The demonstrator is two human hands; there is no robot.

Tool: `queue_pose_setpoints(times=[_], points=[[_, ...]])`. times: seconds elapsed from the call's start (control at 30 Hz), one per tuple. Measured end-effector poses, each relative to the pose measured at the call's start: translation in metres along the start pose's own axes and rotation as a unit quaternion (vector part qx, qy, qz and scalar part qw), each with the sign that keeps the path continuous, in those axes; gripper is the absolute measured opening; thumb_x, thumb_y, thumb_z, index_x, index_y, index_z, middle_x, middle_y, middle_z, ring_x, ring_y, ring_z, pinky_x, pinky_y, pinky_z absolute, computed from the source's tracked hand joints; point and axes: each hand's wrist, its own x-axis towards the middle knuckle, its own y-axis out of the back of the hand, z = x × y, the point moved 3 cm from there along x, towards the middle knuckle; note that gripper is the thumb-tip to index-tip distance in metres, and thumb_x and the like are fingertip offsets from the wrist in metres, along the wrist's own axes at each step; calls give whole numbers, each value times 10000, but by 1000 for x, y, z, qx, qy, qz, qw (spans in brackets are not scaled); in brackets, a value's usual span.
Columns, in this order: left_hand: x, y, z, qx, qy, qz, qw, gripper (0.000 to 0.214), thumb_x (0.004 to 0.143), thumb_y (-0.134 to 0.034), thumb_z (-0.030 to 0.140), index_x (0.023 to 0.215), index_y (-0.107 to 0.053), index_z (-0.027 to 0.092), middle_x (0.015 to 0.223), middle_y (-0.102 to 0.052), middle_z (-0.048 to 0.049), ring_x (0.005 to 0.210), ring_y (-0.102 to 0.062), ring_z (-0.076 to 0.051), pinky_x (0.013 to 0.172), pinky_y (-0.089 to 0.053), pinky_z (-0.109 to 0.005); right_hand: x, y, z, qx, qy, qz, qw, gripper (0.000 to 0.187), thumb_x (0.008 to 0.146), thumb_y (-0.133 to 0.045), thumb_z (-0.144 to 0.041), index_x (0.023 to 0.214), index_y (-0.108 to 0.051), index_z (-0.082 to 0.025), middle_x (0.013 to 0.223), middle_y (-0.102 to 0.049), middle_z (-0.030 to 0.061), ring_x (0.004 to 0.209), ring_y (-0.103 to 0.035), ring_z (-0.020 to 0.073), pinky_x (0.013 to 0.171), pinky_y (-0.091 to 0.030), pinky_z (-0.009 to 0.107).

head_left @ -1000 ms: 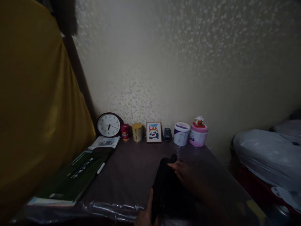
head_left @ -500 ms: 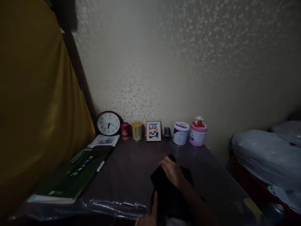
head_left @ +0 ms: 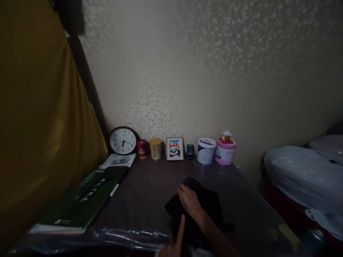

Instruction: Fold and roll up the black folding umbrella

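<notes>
A black cloth (head_left: 206, 207) lies folded on the dark table (head_left: 150, 192), near its front edge. My right hand (head_left: 189, 201) rests on the cloth's left part, fingers curled over its edge and gripping it. At the bottom of the view my left hand (head_left: 174, 242) shows only in part. Its index finger points up and presses the cloth's near left side; the other fingers are hidden.
Along the wall stand a round clock (head_left: 123, 140), a red can (head_left: 142, 148), a gold tin (head_left: 155, 148), a panda picture frame (head_left: 175, 149), a white tub (head_left: 206, 150) and a pink tub (head_left: 226, 151). Green books (head_left: 80, 203) and a pen (head_left: 115, 190) lie left. A yellow curtain (head_left: 40, 125) hangs left; a plastic-covered bundle (head_left: 302, 175) sits right.
My right hand has drawn the cloth's far end back toward me and left, folding it over. My left index finger has moved up onto the cloth's near edge.
</notes>
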Motion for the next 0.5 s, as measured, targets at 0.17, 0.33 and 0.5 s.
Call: queue_pose_setpoints(times=[0.17,0.33,0.5], points=[[7,-10,-3,-27,-9,24,999,598,807,-368,209,1319,-119,392,964,-654,-91,758,-647,-252,638,-439,-326,-14,14,-6,92,24,23,995,235,886,-360,-187,968,-573,-243,935,-611,18,879,-560,139,797,-434,259],[10,-14,-2,1,-2,18,1000,566,812,-289,150,1302,-170,407,958,-655,-84,733,-651,-245,607,-453,-317,-51,20,-6,167,47,57,983,245,887,-379,-219,921,-620,-243,928,-652,21,946,-561,157,885,-423,333],[7,-13,0,-5,6,55,998,541,822,-285,150,1271,-219,445,897,-671,-62,692,-648,-218,608,-475,-312,-48,4,19,145,44,64,986,262,880,-404,-239,1060,-594,-236,1140,-601,47,1141,-469,199,994,-329,448]])
